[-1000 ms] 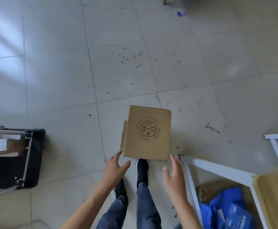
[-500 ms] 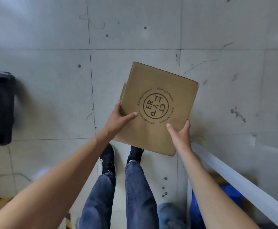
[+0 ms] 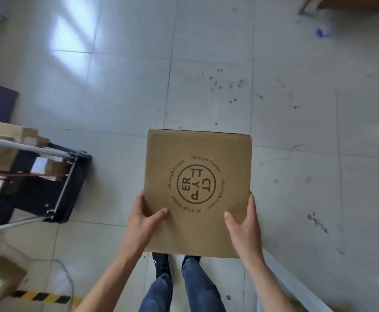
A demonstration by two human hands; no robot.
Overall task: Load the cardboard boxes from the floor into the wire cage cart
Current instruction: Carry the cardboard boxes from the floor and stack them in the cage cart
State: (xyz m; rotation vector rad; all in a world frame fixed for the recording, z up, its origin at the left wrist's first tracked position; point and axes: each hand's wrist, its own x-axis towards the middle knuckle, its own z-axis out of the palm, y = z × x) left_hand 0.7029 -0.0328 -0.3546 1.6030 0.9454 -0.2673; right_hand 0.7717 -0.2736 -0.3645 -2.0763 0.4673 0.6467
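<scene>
Left hand [image 3: 142, 218] and right hand [image 3: 243, 224] grip the near side edges of a brown cardboard box [image 3: 197, 154], thumbs pressed on its printed top. The box is held between them, above the tiled floor [image 3: 206, 64]. Well left of the left hand stands the wire cage cart [image 3: 78, 176], with cartons [image 3: 8, 136] inside.
</scene>
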